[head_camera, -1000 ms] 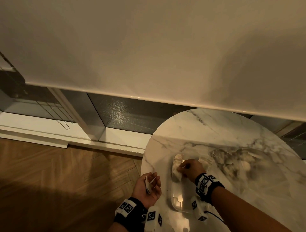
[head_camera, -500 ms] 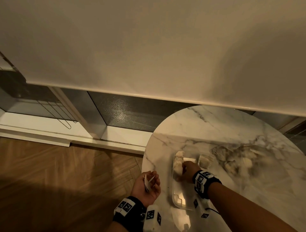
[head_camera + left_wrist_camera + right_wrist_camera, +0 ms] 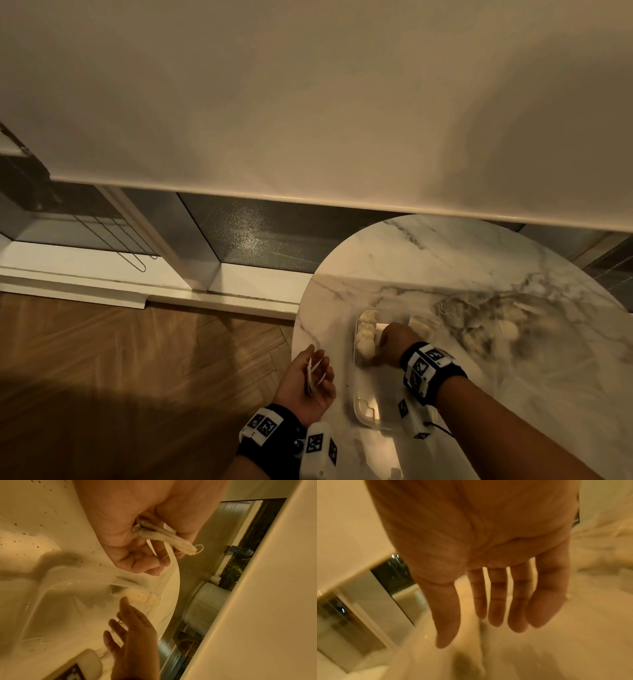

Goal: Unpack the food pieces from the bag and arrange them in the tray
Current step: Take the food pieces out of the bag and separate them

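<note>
A clear plastic tray [image 3: 358,407] lies on the round marble table [image 3: 428,260]. Pale food pieces [image 3: 364,334] form a row along the tray's far left side, and one more piece [image 3: 421,323] sits at its far right. My right hand [image 3: 390,342] hovers over that row, fingers straight and empty [image 3: 496,608]. My left hand [image 3: 310,380] stays off the table's left edge, its fingers curled round a small white packet [image 3: 164,536] with a thread loop. The clear bag [image 3: 489,322], with pieces still inside, lies to the right of the tray.
The table's curved edge [image 3: 298,342] runs just left of the tray, with wooden floor [image 3: 137,377] below it. A pale wall [image 3: 308,102] and dark glass panels [image 3: 257,233] stand behind the table. The tray's near half holds no food.
My right hand has let go of a food piece in the tray's left row and its fingers have straightened. The left hand has kept still with the packet.
</note>
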`<move>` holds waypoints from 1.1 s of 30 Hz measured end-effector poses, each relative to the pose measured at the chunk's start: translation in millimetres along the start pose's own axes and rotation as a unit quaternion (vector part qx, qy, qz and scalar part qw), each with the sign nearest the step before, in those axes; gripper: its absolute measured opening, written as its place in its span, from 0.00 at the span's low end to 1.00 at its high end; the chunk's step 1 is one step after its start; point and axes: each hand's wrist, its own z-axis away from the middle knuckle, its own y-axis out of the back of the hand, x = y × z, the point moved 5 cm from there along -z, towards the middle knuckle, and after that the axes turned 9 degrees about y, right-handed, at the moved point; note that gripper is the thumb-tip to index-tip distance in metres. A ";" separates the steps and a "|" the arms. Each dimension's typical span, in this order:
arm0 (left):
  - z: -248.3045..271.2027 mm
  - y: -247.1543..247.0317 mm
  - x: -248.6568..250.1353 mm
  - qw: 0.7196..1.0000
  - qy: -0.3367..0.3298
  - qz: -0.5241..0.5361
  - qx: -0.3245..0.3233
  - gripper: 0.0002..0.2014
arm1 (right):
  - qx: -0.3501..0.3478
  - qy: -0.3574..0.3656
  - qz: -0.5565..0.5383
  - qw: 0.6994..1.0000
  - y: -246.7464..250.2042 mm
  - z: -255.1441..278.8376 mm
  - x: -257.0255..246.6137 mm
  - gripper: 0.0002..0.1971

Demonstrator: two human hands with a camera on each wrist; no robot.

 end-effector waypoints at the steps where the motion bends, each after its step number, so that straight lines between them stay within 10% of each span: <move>1: -0.2 -1.4 0.5 1.000 -0.008 0.001 0.006 0.10 | 0.011 -0.001 -0.006 1.000 6.0 3.4 -2.6 0.09; 13: -7.5 -28.6 -7.0 0.983 -0.122 -0.138 0.016 0.21 | 0.055 0.129 -0.199 0.970 -15.4 53.5 -53.6 0.18; 24: -9.2 -14.2 -10.0 0.977 -0.100 -0.178 0.060 0.14 | 0.201 0.086 -0.311 0.925 -13.3 41.6 -6.8 0.05; 33: -23.7 2.7 -18.7 0.944 -0.103 -0.297 0.104 0.12 | 0.122 -0.009 -0.268 0.956 -21.7 12.8 31.1 0.03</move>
